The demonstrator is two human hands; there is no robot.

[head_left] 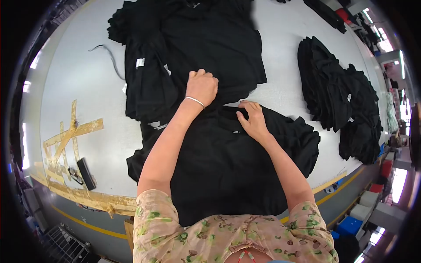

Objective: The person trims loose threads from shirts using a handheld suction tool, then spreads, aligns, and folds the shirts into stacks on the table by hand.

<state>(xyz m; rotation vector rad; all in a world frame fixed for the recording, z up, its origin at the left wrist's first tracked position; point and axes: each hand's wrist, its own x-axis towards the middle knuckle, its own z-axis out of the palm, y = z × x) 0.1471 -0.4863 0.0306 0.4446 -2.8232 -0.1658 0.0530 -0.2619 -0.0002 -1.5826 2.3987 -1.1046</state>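
A black garment (210,171) is spread over the near edge of the table and hangs toward my body. My left hand (202,90) is closed, knuckles up, on black fabric where this garment meets the pile beyond; its fingertips are hidden. My right hand (253,120) rests on the garment's upper right edge, thumb and fingers apart. A small white mark (237,132) shows on the fabric just below it. Beyond my hands lies a large pile of black garments (210,44), with a white label (140,62) on its left part.
Stacked black garments (324,83) lie on the right of the white table (96,144). At left are a grey cord (113,59), peeling yellow tape (72,130), a dark box-shaped object (87,174) and eyeglasses (75,175). A blue bin (349,226) stands on the floor at right.
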